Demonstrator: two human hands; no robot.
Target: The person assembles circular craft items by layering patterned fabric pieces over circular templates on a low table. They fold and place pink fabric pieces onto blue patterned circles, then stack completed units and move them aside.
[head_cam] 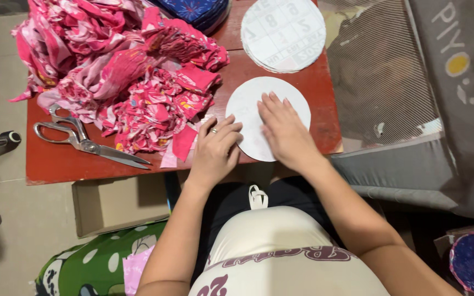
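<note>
both hands flat, gripping nothing | right hand (pixel 285 130) pinning white disc (pixel 248 101) to desk (pixel 56 164) | left hand (pixel 215 151) steadying near-left edge | scissors (pixel 86 143) parked left, within reach

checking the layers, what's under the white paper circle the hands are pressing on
The white paper circle lies on the red wooden table, its near edge overhanging. The right hand and left hand press it. Whether fabric lies beneath is hidden.
</note>
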